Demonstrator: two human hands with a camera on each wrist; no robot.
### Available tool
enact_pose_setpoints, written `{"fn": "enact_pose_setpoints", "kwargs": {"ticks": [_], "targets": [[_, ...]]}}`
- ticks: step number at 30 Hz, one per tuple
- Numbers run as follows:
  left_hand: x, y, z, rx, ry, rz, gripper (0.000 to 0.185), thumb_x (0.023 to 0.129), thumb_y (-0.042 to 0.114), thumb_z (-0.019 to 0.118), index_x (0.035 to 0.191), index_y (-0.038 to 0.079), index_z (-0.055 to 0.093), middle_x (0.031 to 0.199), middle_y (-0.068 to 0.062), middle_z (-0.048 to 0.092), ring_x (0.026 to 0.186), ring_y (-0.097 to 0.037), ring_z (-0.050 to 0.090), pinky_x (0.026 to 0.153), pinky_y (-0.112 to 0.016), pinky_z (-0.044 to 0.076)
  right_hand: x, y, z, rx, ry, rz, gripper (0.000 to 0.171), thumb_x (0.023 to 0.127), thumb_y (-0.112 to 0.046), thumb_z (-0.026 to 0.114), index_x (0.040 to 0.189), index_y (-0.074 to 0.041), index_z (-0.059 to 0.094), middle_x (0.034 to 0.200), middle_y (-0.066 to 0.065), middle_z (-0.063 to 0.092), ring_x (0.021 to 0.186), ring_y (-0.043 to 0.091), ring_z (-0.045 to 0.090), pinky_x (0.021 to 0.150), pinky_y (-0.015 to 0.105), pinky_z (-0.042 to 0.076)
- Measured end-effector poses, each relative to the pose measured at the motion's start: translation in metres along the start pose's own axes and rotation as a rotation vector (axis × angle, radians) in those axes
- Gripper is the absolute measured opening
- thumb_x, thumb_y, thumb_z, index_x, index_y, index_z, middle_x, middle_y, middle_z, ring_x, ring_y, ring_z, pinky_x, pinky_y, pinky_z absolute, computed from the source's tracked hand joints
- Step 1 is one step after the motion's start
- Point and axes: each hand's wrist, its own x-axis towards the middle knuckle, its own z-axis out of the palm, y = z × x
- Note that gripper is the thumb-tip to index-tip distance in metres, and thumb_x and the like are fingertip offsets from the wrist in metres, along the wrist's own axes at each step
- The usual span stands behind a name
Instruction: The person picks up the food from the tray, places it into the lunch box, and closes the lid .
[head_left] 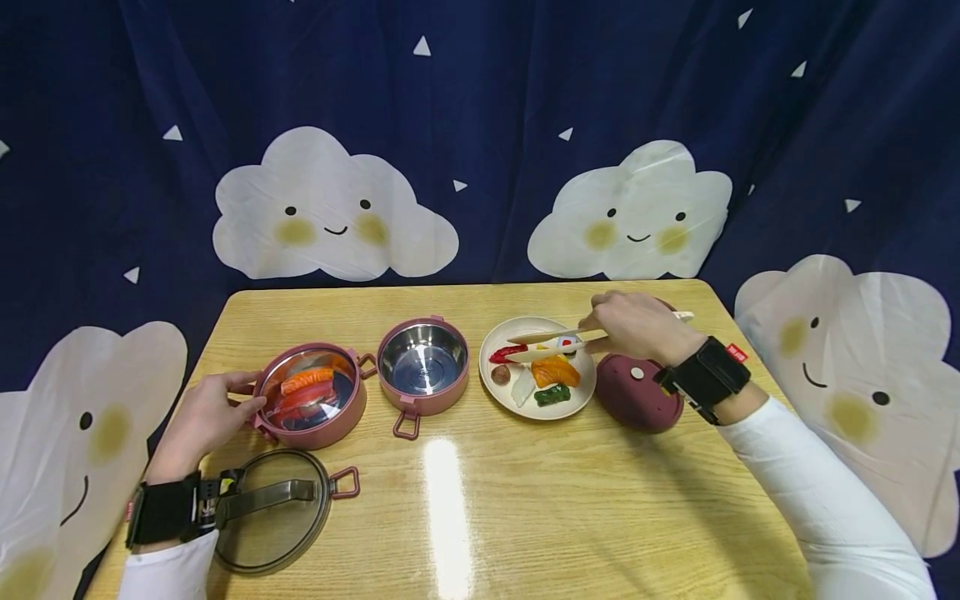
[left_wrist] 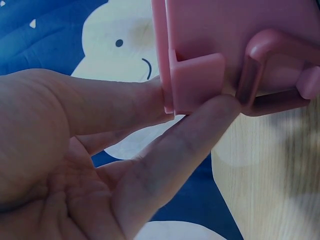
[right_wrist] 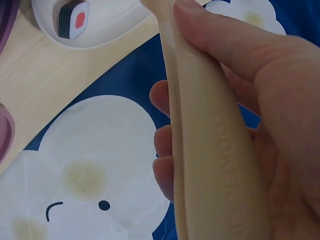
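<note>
While the left hand [head_left: 206, 412] pinches the edge of a round pink pot with a steel interior [head_left: 322, 435] between thumb and fingers, two pieces of toy sushi lie in it: an orange, white-striped one [head_left: 306, 380] and a red one [head_left: 302, 398]. Below, a round glass lid with a dark handle [head_left: 283, 532]! Next along, a smaller pink pot [head_left: 431, 406], its steel bottom gleaming. Then a round cream plate [head_left: 579, 401], well filled: red piece, brown ball [head_left: 501, 375], white slice [head_left: 522, 388], orange slab [head_left: 555, 372], green bundle [head_left: 553, 395], white-and-black roll. Over it, beige tongs [head_left: 555, 335], tips apart at the red piece; contact, can't tell. The right hand [head_left: 630, 323] wraps their handle, thumb pressed along it, and beside the plate sits a maroon rounded item with a pale button [head_left: 641, 404].
</note>
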Motion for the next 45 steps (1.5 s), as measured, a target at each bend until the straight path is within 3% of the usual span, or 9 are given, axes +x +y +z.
{"fn": "enact_pose_setpoints", "kwargs": {"ticks": [9,19,24,32,45], "targets": [[-0.001,0.0,0.0,0.006,0.013,0.001,0.048,0.1,0.008,0.069,0.142,-0.013,0.057,0.126,-0.041,0.065,0.085,-0.034,0.073,0.06,-0.026,0.055,0.012,-0.001,-0.012,-0.067,-0.01,-0.043,0.03,0.08,-0.032,0.092,0.107,-0.019,0.086,0.095,0.006,0.076,0.087,0.025,0.07,0.073,0.042,0.06],[-0.001,0.0,0.0,0.005,0.01,-0.001,0.048,0.101,0.009,0.069,0.142,-0.013,0.056,0.127,-0.042,0.064,0.084,-0.032,0.073,0.059,-0.025,0.054,0.026,-0.014,-0.027,-0.155,-0.069,-0.067,0.03,0.081,-0.037,0.09,0.102,-0.017,0.085,0.098,0.006,0.079,0.088,0.026,0.072,0.075,0.042,0.062],[-0.001,0.002,-0.001,0.01,0.011,0.004,0.048,0.1,0.008,0.069,0.142,-0.013,0.056,0.125,-0.041,0.065,0.08,-0.028,0.07,0.059,-0.026,0.052,0.033,-0.017,-0.03,-0.161,-0.093,-0.06,0.031,0.081,-0.037,0.09,0.103,-0.015,0.085,0.097,0.006,0.079,0.089,0.026,0.073,0.079,0.044,0.062],[0.0,0.003,0.0,0.014,0.014,0.009,0.049,0.1,0.009,0.069,0.142,-0.013,0.056,0.124,-0.041,0.065,0.077,-0.025,0.068,0.058,-0.025,0.051,0.038,-0.016,-0.03,-0.163,-0.134,-0.059,0.029,0.083,-0.039,0.089,0.098,-0.014,0.084,0.09,0.004,0.077,0.081,0.023,0.07,0.075,0.042,0.06],[0.0,0.001,0.001,0.012,0.019,0.021,0.048,0.1,0.008,0.069,0.141,-0.013,0.057,0.123,-0.042,0.065,0.073,-0.022,0.065,0.057,-0.025,0.05,0.031,-0.012,-0.022,-0.236,-0.075,-0.139,0.029,0.085,-0.039,0.087,0.101,-0.015,0.084,0.092,0.005,0.074,0.085,0.025,0.069,0.075,0.04,0.06]]}}
